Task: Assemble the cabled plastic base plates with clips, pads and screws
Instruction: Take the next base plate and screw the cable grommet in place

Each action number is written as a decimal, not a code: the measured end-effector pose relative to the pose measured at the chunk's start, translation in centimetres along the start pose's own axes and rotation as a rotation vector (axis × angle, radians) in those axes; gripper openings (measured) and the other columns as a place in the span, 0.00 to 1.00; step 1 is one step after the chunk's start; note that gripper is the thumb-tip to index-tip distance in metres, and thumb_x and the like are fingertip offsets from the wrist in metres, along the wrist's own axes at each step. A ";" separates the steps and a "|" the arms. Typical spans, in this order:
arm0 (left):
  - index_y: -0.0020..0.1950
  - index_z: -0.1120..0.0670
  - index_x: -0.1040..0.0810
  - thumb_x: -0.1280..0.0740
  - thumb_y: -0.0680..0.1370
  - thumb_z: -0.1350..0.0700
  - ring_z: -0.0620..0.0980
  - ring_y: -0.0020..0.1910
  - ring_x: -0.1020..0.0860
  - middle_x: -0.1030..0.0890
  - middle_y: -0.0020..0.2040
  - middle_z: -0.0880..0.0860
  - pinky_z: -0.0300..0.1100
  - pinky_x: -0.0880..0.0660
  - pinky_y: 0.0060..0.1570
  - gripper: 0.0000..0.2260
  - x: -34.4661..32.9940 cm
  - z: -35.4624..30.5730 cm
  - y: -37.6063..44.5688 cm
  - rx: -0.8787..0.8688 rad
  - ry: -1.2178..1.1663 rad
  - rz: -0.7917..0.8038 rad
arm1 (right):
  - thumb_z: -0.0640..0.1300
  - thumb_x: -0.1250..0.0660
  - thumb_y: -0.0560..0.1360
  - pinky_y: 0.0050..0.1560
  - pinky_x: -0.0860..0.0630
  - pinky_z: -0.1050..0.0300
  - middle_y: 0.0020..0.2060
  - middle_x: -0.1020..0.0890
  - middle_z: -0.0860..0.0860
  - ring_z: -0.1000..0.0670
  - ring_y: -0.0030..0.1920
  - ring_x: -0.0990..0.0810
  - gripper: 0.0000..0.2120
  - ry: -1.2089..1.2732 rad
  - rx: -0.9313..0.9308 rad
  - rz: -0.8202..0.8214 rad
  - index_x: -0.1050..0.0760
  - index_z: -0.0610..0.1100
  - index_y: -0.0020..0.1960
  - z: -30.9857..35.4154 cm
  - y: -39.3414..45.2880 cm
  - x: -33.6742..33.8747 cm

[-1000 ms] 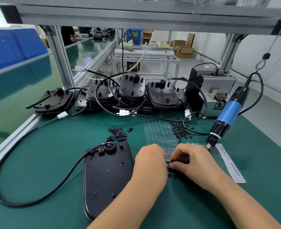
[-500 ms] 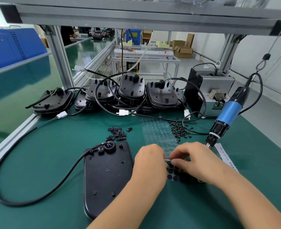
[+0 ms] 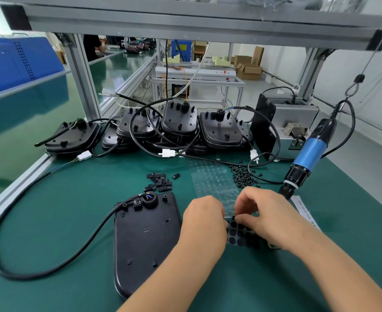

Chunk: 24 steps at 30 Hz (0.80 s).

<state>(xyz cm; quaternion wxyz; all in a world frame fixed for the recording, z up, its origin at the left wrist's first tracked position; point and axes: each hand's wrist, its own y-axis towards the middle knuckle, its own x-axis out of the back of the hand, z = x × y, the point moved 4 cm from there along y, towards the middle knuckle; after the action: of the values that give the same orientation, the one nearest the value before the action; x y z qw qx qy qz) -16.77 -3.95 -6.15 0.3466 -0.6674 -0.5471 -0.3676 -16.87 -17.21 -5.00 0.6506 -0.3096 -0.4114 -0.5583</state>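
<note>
Head camera: a worker at a green bench mat bends over a clear sheet of round black pads, both hands closed in on its near rows. The left hand has its fingers curled, tips meeting the sheet's edge; what exactly they pinch is hidden behind the knuckles. The right hand is curled too, thumb and forefinger nipped together on the sheet right at the first row of pads, seemingly lifting one free.

Touching the left hand's outer side lies the cabled base plate, flat, underside up, its black cable looping away well clear of the fingers. Beyond the fingertips, a little heap of black clips sits to the left of the sheet's emptied far end, and a scatter of screws to its right. The hanging blue electric screwdriver dangles just past the right knuckles. Stacked base plates wait far behind.

The step in hand appears to be peeling a pad. Done well, it likely means pinning the sheet flat with the left fingertips, rolling one pad up from its edge and keeping its sticky face untouched, then pressing it squarely onto its seat on the plate.
</note>
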 end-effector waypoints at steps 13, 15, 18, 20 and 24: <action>0.52 0.52 0.18 0.34 0.77 0.60 0.50 0.42 0.28 0.25 0.43 0.50 0.41 0.26 0.47 0.07 0.2 0.1 0.1 0.010 -0.009 0.019 | 0.50 0.33 0.73 0.48 0.25 0.59 0.43 0.19 0.60 0.57 0.47 0.22 0.05 -0.273 0.018 -0.016 0.21 0.58 0.47 1.2 -0.2 0.0; 0.46 0.47 0.22 0.33 0.77 0.60 0.50 0.41 0.29 0.26 0.42 0.50 0.40 0.26 0.46 0.07 0.2 0.0 0.1 0.008 -0.009 0.018 | 0.51 0.34 0.73 0.47 0.26 0.59 0.44 0.20 0.60 0.56 0.48 0.22 0.05 -0.281 0.026 -0.042 0.21 0.58 0.47 1.3 -0.4 -0.1; 0.42 0.48 0.28 0.33 0.77 0.60 0.49 0.40 0.31 0.27 0.40 0.50 0.39 0.29 0.43 0.08 0.2 0.1 0.1 0.015 0.004 0.008 | 0.51 0.33 0.72 0.47 0.26 0.60 0.43 0.20 0.60 0.58 0.47 0.22 0.03 -0.273 0.032 -0.072 0.22 0.58 0.45 1.3 -0.6 -0.1; 0.42 0.47 0.27 0.33 0.77 0.60 0.49 0.40 0.30 0.28 0.37 0.49 0.39 0.29 0.42 0.08 0.2 0.1 0.1 0.018 -0.006 0.007 | 0.50 0.32 0.71 0.47 0.24 0.59 0.41 0.19 0.61 0.59 0.45 0.21 0.02 -0.255 0.030 -0.088 0.23 0.57 0.43 1.3 -0.6 0.0; 0.43 0.47 0.26 0.33 0.77 0.60 0.49 0.40 0.33 0.29 0.38 0.49 0.38 0.32 0.40 0.09 0.3 0.1 0.0 0.003 -0.017 -0.013 | 0.49 0.30 0.70 0.45 0.23 0.60 0.37 0.18 0.61 0.60 0.42 0.20 0.04 -0.210 0.021 -0.098 0.23 0.57 0.40 1.2 -0.5 0.1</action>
<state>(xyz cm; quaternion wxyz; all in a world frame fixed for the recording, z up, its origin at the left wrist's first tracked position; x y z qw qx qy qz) -16.74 -3.70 -5.93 0.3405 -0.6665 -0.5550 -0.3631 -17.58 -16.33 -4.40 0.5790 -0.3391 -0.4976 -0.5497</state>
